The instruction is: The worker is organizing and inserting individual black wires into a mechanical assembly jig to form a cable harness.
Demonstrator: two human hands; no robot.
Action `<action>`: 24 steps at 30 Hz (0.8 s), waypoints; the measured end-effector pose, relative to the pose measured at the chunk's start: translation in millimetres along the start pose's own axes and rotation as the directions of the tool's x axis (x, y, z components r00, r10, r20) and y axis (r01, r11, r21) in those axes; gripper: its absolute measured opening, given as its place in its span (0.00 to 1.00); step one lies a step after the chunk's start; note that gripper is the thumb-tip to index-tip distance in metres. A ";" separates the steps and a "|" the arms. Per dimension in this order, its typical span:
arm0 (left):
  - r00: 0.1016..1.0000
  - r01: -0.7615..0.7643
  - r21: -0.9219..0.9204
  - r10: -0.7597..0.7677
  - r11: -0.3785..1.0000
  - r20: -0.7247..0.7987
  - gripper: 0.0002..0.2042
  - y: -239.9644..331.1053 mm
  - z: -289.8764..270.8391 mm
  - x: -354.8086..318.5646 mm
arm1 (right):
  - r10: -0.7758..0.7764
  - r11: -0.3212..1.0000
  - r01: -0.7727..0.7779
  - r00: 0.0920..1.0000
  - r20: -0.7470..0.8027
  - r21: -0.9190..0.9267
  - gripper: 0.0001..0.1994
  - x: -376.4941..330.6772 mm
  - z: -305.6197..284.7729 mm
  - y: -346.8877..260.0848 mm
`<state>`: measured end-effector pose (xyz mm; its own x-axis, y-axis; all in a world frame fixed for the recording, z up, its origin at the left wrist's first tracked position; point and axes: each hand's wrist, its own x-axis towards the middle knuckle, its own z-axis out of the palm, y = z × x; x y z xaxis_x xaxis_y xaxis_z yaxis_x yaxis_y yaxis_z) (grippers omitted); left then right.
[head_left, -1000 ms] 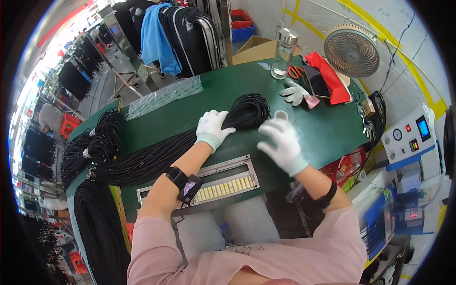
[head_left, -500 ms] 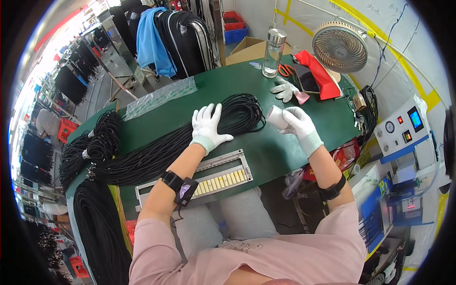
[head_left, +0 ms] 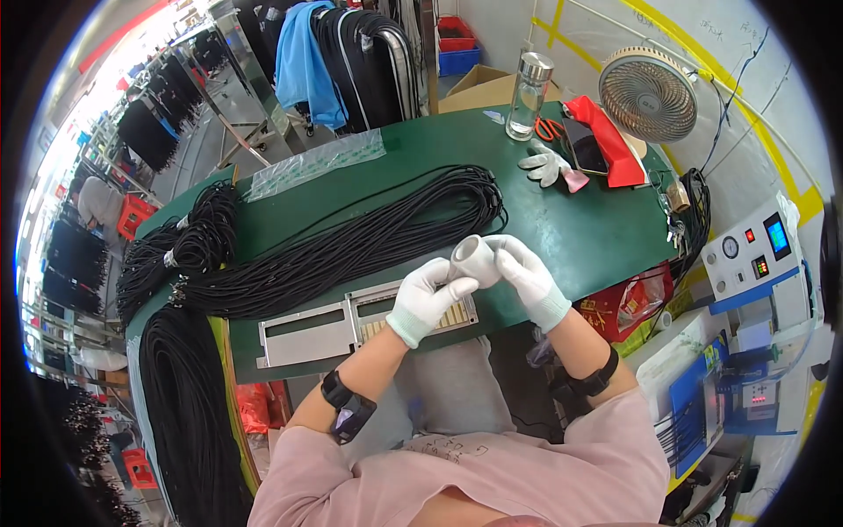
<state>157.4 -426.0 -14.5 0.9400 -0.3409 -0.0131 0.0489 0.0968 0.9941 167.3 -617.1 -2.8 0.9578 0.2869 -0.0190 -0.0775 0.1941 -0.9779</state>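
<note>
A small white roll with a hollow core [head_left: 474, 261], like a roll of tape, is held up over the near edge of the green table. My right hand [head_left: 527, 281], in a white glove, grips its right side. From the left, my gloved left hand [head_left: 428, 301] closes on the roll, thumb against its lower side. Just beyond my hands, a long looped bundle of black cables [head_left: 369, 237] lies across the table. Partly behind my left hand is a metal frame tray [head_left: 307, 336] with a row of pale yellow pieces.
On the green table [head_left: 562, 228] are tied black cable coils [head_left: 206, 233], a plastic bag [head_left: 316, 162], a glass bottle [head_left: 529, 97], orange-handled scissors [head_left: 549, 130], a spare glove [head_left: 544, 164] and a phone [head_left: 586, 147]. A fan [head_left: 648, 95] stands at back right, a control box [head_left: 751, 250] at right.
My left hand has left the cable bundle and come right and nearer to the roll. My right hand has brought the roll nearer and leftward. The view has shifted slightly.
</note>
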 end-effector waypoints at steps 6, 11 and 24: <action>0.978 -0.191 0.259 0.160 0.947 0.137 0.07 9.5 -1.5 -15.9 | 0.093 0.991 -0.068 0.968 0.235 -0.112 0.29 -5.6 -4.7 1.1; 0.985 -0.149 0.362 0.107 0.920 0.134 0.05 16.9 -5.9 -25.0 | 0.272 0.881 -0.365 0.912 0.307 0.302 0.32 -6.3 -11.6 8.5; 0.976 -0.204 0.454 0.217 0.867 0.025 0.07 13.6 -18.0 -19.7 | 0.260 0.936 -0.309 0.929 0.264 0.167 0.31 -7.0 -18.4 -2.3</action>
<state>145.6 -401.1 -2.7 0.9194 -0.3353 0.2055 -0.3031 -0.2714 0.9135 165.9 -636.8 -4.2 0.7963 0.5647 -0.2168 -0.4151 0.2494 -0.8749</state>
